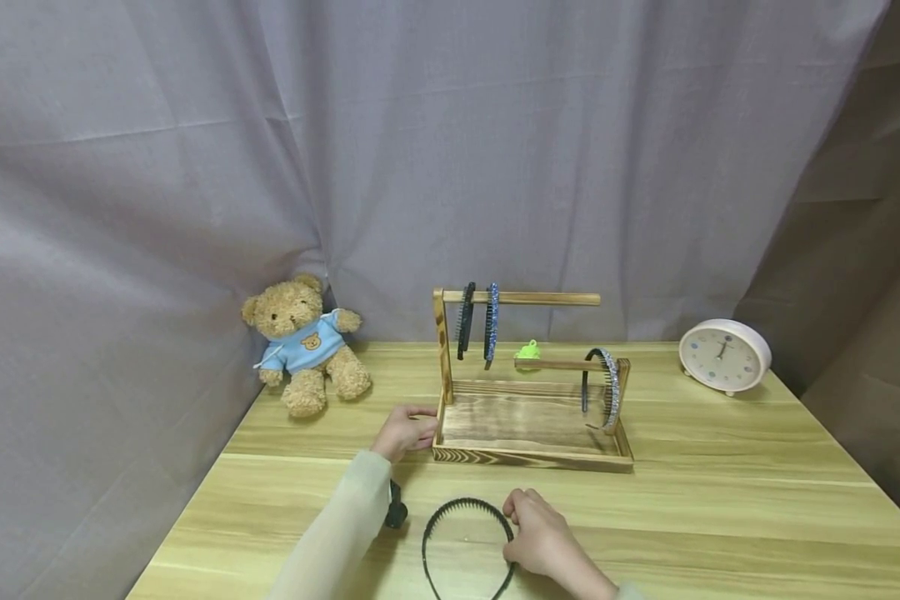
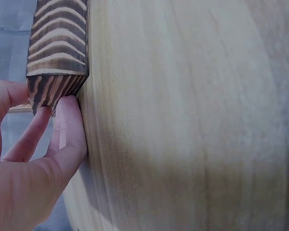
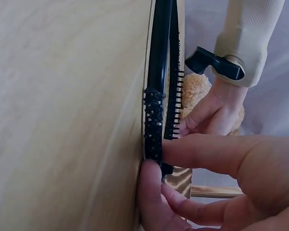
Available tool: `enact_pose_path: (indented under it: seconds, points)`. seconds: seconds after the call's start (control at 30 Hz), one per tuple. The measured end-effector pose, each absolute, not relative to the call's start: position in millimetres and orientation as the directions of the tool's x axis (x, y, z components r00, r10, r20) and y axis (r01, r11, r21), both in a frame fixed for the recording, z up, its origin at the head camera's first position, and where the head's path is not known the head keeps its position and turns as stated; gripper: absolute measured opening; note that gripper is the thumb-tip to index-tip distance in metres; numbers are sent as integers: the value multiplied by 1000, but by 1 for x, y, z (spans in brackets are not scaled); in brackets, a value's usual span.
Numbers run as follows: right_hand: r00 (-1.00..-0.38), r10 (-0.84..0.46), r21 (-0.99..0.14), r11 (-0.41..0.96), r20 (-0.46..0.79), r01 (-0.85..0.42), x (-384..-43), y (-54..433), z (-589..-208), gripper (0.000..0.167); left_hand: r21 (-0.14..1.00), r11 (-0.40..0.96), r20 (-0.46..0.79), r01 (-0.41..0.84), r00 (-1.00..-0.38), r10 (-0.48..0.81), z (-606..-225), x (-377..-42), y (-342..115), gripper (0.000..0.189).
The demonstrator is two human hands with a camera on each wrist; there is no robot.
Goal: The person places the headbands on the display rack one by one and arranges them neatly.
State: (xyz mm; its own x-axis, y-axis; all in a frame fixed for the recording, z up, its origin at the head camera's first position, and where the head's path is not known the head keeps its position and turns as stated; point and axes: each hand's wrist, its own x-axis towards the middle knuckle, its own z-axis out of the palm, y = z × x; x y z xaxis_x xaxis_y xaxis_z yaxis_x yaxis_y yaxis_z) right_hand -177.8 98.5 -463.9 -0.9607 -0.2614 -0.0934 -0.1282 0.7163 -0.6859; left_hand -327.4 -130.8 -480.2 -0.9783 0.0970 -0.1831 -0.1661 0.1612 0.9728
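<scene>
A wooden rack (image 1: 532, 457) with a shallow tray base and two horizontal bars stands mid-table. My left hand (image 1: 405, 432) is at the tray's left end, fingertips touching its striped wooden corner (image 2: 58, 86) in the left wrist view. Nearer to me, my right hand (image 1: 542, 533) pinches the right side of a black toothed headband (image 1: 468, 502) between thumb and fingers. Dark glittery beads show on the headband (image 3: 154, 120) in the right wrist view. A black headband (image 1: 465, 321) and a blue glittery headband (image 1: 492, 325) hang on the upper bar; a silvery-blue headband (image 1: 611, 387) hangs on the lower one.
At the back left, a teddy bear (image 1: 300, 350) in a blue top sits against the grey curtain (image 1: 457, 167). A round white clock (image 1: 723, 356) stands at the back right. Behind the rack lies a small bright green item (image 1: 529, 351).
</scene>
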Motion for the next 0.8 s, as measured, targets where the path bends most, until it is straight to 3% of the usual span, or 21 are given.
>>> enact_pose_path:
  seconds: [0.33, 0.6, 0.8]
  points:
    - [-954, -270, -820, 569, -127, -52, -178, 104, -467, 25, 974, 160, -177, -160, -979, 98, -482, -329, -131, 37]
    - [-942, -272, -886, 461, -198, 53, -178, 110, -467, 25, 974, 157, -183, -166, -978, 98, -482, -329, -131, 37]
    - [-904, -348, -938, 317, -250, 137, -181, 114, -471, 25, 972, 163, -188, -171, -977, 98, -481, -328, -131, 37]
